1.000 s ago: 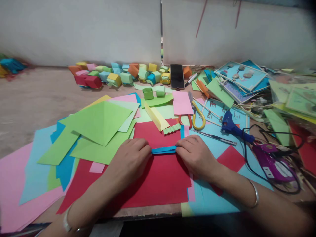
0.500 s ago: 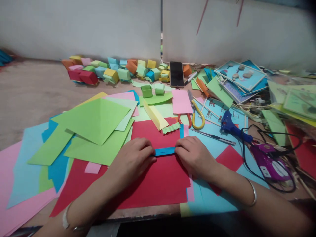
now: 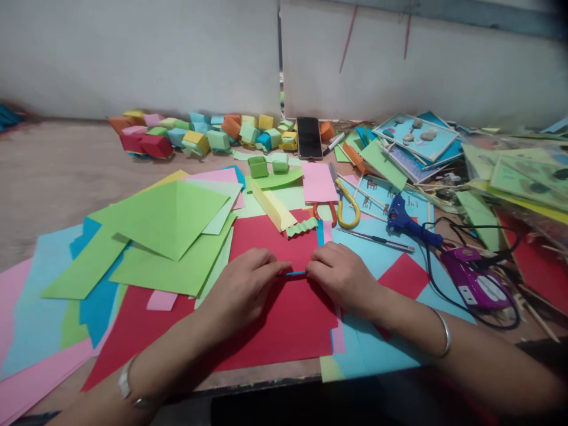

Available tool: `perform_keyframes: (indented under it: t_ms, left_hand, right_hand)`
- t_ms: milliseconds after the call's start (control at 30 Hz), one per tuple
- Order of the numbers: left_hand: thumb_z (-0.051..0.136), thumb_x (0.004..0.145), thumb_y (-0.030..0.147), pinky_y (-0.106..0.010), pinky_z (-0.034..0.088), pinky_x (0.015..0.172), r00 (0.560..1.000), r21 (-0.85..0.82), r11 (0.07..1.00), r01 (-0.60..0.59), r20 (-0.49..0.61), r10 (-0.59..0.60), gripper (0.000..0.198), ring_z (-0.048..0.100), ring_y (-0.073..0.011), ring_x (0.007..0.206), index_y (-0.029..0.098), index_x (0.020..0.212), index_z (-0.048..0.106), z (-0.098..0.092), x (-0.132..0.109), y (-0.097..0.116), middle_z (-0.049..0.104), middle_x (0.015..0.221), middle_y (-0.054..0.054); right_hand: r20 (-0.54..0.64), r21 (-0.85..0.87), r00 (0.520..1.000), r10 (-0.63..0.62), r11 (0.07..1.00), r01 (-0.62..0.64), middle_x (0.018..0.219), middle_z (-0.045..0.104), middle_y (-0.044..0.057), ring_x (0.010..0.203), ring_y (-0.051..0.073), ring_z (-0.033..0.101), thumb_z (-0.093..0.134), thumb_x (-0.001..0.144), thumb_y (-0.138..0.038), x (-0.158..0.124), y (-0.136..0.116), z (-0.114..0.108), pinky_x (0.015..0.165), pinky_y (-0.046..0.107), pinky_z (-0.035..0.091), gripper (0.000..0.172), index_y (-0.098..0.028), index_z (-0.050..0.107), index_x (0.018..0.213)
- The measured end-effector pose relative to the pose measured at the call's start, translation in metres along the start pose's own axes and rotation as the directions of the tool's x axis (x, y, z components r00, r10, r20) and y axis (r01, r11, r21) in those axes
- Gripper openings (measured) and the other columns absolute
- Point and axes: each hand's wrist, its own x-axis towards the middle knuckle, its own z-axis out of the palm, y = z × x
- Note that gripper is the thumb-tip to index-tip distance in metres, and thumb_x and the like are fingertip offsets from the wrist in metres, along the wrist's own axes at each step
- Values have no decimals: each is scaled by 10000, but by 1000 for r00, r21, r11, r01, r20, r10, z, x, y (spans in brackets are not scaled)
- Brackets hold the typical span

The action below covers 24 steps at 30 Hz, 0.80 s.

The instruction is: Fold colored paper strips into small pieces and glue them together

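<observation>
Between my two hands a narrow blue paper strip (image 3: 294, 274) shows edge-on as a thin line. My left hand (image 3: 248, 278) pinches its left end, and my right hand (image 3: 339, 277) pinches the right end. Both hands are closed, low over a red paper sheet (image 3: 284, 331). Just beyond the strip lie a wavy-folded pale green strip (image 3: 302, 228) and a folded pale yellow paper piece (image 3: 271, 205). Scissors with a yellow and a red handle (image 3: 349, 207) rest behind my right hand, and a pen (image 3: 377, 240) lies to the right of them.
Green paper sheets (image 3: 171, 219) are piled on the left. A blue glue gun (image 3: 412, 222) and a purple extension socket (image 3: 477, 281) with a black cord stand right. Folded paper boxes (image 3: 155, 145) and a phone (image 3: 309, 138) line the back, near stacked picture cards (image 3: 417, 137).
The blue strip showed its flat face before and now appears as a thin edge, turned or folded between my fingers. The whole scene has shifted slightly left with the camera.
</observation>
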Motion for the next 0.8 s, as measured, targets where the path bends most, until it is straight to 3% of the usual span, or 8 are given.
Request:
perform_keyframes:
  t_ms: [133,267,367,467,633,800]
  left_hand:
    - [502,969,260,-332,377,616,998,164,985,-50,42,44,239,546,-203,668,185,906,719,-3,1,6,636,741,-51]
    - [485,979,191,-378,357,696,987,343,925,-162,34,160,212,619,-235,784,191,967,697,-12,1,14,719,782,-42]
    - [429,996,164,-385,355,725,978,399,898,-184,-16,208,279,632,-225,772,183,894,687,-16,2,18,724,727,-29]
    - [363,978,94,-362,368,710,979,396,903,-165,-46,199,392,638,-197,730,190,742,661,-23,8,17,720,694,-26]
    - [425,951,188,-366,400,735,974,416,897,-148,-94,205,344,674,-216,748,208,781,723,-52,30,-1,755,749,-51]
    - [468,934,277,-355,394,687,985,407,908,-96,-92,146,345,687,-233,731,204,751,751,-70,37,-34,757,737,-74]
  right_hand:
    - [-124,-25,988,-88,996,86,721,557,51,706,179,390,405,1001,-119,0,-5,-4,648,316,299,352,-150,642,743]
    - [-197,-117,966,-166,982,145,700,547,50,700,183,380,414,995,-103,1,-13,-8,645,321,289,354,-158,627,718]
    - [-213,-191,954,-210,967,170,700,540,52,706,186,379,412,992,-93,6,-19,-13,648,327,280,354,-156,611,706]
    - [-157,-232,965,-212,957,173,722,546,59,713,184,385,379,986,-60,21,-19,-18,641,329,267,361,-147,612,725]
    - [-45,-145,986,-163,977,155,830,606,73,756,185,432,479,968,-126,61,5,-26,632,319,265,231,-138,668,834]
    - [-67,3,996,-61,998,61,781,612,69,756,183,478,533,923,-117,71,33,-18,646,303,295,199,-140,676,787]
